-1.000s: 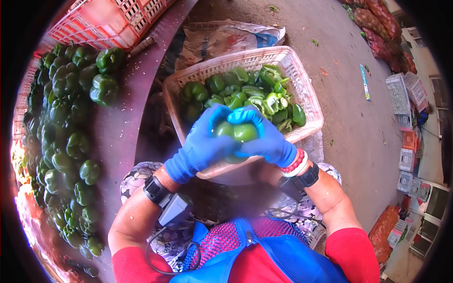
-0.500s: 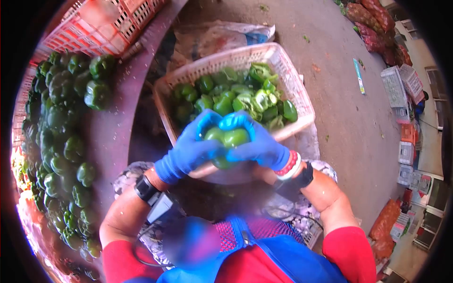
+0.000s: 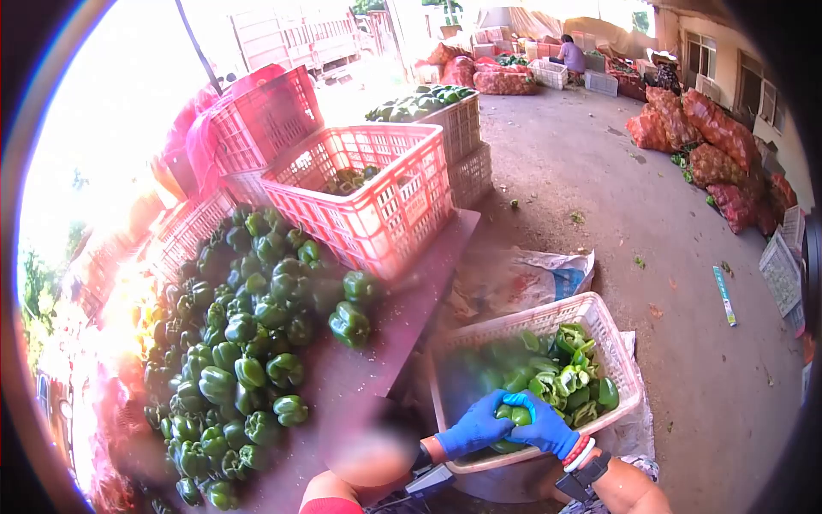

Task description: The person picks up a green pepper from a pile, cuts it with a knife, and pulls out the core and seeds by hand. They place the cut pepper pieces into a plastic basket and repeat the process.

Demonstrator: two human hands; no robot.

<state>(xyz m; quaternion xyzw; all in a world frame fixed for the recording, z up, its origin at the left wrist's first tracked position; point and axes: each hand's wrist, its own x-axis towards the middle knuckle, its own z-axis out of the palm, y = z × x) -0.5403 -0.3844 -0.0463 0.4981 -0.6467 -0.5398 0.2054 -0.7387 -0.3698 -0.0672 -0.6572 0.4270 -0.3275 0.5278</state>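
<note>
Both of my hands wear blue gloves and close around one green bell pepper (image 3: 515, 416) from its two sides. My left hand (image 3: 476, 426) grips its left side, and my right hand (image 3: 545, 426) wraps its right side, with the fingers of both nearly meeting on the far side. Below them is a pale pink plastic crate (image 3: 618, 334) holding whole green peppers and several cut or split pieces (image 3: 569, 377). The pepper is held over the crate's near part. Part of its underside is hidden by my hands.
A large heap of green peppers (image 3: 248, 330) covers the table (image 3: 407, 321) on my left. On it stands a pink crate (image 3: 402, 214) with a few peppers inside. Stacked crates (image 3: 467, 141) stand behind. Red mesh sacks (image 3: 715, 146) line the right, and a person (image 3: 569, 56) sits far back.
My view has swung up and left, so the heap, the table crate and the far yard now show. Both hands stay closed on the pepper over the crate.
</note>
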